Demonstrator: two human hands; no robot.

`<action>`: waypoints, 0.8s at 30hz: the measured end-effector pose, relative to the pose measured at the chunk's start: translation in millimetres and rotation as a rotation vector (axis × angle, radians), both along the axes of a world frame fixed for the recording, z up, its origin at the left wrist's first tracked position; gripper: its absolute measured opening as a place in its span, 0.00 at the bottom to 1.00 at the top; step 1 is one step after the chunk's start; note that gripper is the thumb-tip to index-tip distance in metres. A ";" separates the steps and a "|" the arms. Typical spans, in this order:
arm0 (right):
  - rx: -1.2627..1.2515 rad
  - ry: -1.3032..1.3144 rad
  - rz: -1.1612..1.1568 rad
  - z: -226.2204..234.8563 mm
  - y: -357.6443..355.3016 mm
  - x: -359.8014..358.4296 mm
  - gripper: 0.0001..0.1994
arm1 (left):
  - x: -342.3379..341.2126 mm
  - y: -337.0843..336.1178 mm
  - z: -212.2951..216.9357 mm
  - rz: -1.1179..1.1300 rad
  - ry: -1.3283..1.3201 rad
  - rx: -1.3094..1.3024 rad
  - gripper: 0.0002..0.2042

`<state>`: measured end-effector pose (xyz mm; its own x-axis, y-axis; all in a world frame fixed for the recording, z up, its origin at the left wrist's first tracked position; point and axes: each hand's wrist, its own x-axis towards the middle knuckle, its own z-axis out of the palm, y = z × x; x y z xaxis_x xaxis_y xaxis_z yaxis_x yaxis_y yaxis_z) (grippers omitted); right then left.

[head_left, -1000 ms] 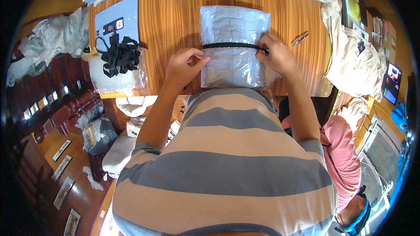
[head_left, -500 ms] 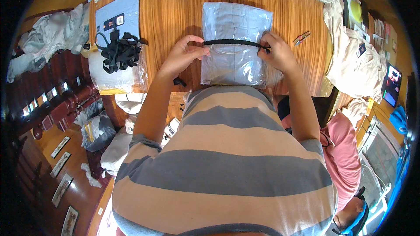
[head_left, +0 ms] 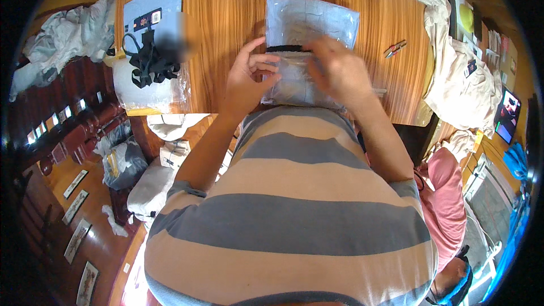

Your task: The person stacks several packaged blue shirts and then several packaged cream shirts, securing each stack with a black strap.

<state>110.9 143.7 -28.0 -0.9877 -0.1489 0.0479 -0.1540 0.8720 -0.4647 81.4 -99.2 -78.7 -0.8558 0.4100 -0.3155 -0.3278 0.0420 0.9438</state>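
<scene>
A folded light blue garment in a clear plastic bag (head_left: 309, 20) lies on the table in front of me. A black fabric strip (head_left: 283, 49) runs across the bag; its right part is hidden behind my right hand. My left hand (head_left: 249, 76) is at the bag's left edge by the strip's end, its fingers apart and nothing seen in them. Over the bag's right half is my right hand (head_left: 343, 73), bent inward above the strip. Motion smears its fingers, so I cannot see whether they grip anything.
At left, a bundle of black strips (head_left: 150, 65) lies on another blue garment (head_left: 161, 0) and clear plastic bags (head_left: 150, 93). Snips (head_left: 395, 49) lie to the right. Beige garments (head_left: 459, 79) drape over the right edge. A person in pink (head_left: 445, 192) is at lower right.
Both hands held the strip's ends earlier. My left fingers have since spread apart, and my right hand has swung left over the bag.
</scene>
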 end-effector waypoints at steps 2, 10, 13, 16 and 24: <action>-0.225 -0.138 0.059 -7.4 -25.3 3.5 0.13 | 9.0 2.1 -4.5 -0.011 0.131 -0.048 0.35; -0.130 -0.175 -0.085 -26.5 -49.5 4.6 0.15 | 17.3 -14.4 -24.8 0.023 0.057 0.083 0.22; -0.123 -0.151 -0.123 -32.8 -51.3 2.8 0.16 | 12.4 -20.7 -38.9 0.204 -0.096 0.381 0.17; -0.092 -0.175 -0.150 -30.1 -55.5 5.4 0.14 | 7.5 -25.4 -37.5 0.187 -0.174 0.337 0.12; -0.101 -0.071 -0.186 -31.4 -66.5 6.2 0.07 | -19.8 -24.3 -45.3 -0.141 0.372 -0.131 0.09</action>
